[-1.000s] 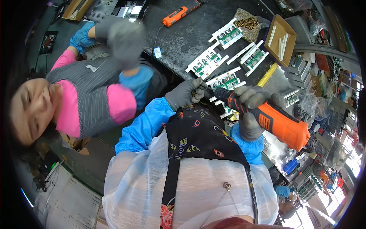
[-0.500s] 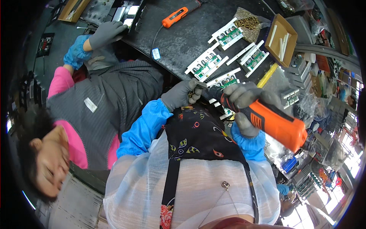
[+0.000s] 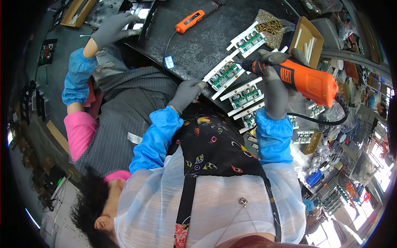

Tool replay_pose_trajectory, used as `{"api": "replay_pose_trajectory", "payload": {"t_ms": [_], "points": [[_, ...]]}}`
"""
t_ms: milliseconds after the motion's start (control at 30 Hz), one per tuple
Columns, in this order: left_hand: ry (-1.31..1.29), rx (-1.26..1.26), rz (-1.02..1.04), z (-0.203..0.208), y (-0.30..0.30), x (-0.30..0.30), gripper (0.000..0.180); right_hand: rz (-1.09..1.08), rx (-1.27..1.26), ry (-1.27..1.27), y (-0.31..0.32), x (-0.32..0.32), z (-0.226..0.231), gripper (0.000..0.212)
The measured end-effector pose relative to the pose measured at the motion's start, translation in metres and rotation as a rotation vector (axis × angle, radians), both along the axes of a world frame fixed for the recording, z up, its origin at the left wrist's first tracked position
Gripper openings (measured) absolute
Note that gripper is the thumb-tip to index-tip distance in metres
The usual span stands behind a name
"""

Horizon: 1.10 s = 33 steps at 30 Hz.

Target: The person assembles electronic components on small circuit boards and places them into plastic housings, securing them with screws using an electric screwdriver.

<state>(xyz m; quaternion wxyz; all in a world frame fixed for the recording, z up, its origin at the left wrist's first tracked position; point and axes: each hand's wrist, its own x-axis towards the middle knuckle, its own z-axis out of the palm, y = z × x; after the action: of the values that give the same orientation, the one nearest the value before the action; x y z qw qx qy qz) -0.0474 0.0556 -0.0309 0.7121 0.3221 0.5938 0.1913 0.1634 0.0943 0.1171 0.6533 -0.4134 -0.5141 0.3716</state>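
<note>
Right hand [image 3: 275, 89], grey-gloved, fingers wrapped tight around orange corded power screwdriver [image 3: 304, 80], tip aimed left at green circuit board in white frame [image 3: 224, 75]. Left hand [image 3: 187, 94] nearer, fingertips pressed on the frame's near end; frame runs diagonally on dark bench [image 3: 198, 45].

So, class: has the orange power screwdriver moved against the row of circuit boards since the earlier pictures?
Yes. The screwdriver, in the right hand, has swung up and away from the body: its tip now sits by the upper circuit boards, not the lower ones.

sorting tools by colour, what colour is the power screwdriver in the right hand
Orange with a black nose, clearest in the head view: power screwdriver, right hand.
</note>
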Motion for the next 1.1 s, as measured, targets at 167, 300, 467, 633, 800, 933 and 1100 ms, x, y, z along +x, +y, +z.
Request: {"api": "replay_pose_trajectory", "payload": {"t_ms": [167,300,467,633,800,933,1100], "points": [[-0.028,-0.018,0.033,-0.002,-0.004,-0.006,0.029,0.033,-0.023,0.052,0.004,-0.003,-0.005,0.061],[-0.044,-0.018,0.034,-0.004,-0.004,-0.005,0.031,0.031,-0.054,0.021,0.006,-0.005,-0.007,0.060],[-0.024,-0.020,0.036,-0.004,-0.006,-0.005,0.029,0.087,-0.088,0.050,0.006,-0.008,-0.007,0.061],[-0.004,-0.022,0.050,-0.004,-0.007,-0.005,0.027,0.116,-0.117,0.036,0.008,-0.012,-0.011,0.062],[-0.026,-0.019,0.041,-0.006,-0.007,-0.007,0.028,0.132,-0.149,-0.024,0.014,-0.015,-0.008,0.058],[-0.020,-0.052,0.052,-0.003,-0.007,-0.006,0.028,0.175,-0.197,-0.045,0.019,-0.019,-0.009,0.054],[-0.035,-0.030,0.064,-0.003,-0.005,-0.004,0.026,0.261,-0.155,-0.029,0.034,-0.022,-0.021,0.052]]}}
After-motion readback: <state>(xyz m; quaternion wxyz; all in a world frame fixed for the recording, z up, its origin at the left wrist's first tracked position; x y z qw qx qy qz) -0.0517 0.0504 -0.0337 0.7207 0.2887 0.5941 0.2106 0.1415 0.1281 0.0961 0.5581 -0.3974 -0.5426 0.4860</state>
